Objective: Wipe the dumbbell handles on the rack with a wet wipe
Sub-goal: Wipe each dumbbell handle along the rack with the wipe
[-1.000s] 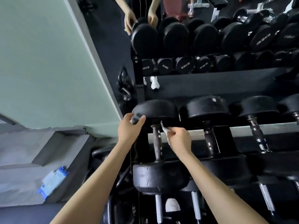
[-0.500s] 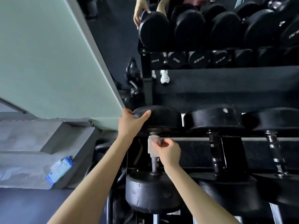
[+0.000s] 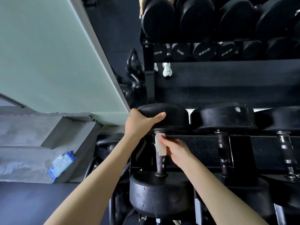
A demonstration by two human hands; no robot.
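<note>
- The dumbbell [image 3: 159,194] lies at the left end of the rack [image 3: 149,78], with more dumbbells [image 3: 224,117] to its right.
- The left hand [image 3: 139,124] grips its far head.
- The right hand [image 3: 177,151] holds the wipe [image 3: 159,145] round the far part of the handle [image 3: 159,164].
- A pack [image 3: 61,164] lies on the ledge [image 3: 24,159], well to the left.

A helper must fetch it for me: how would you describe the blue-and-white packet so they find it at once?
Left of the dumbbell rack stands a pale green wall, with grey concrete steps at its foot. The packet lies on the lower step, near its front edge. It is the only blue-and-white thing among grey and black.
</note>
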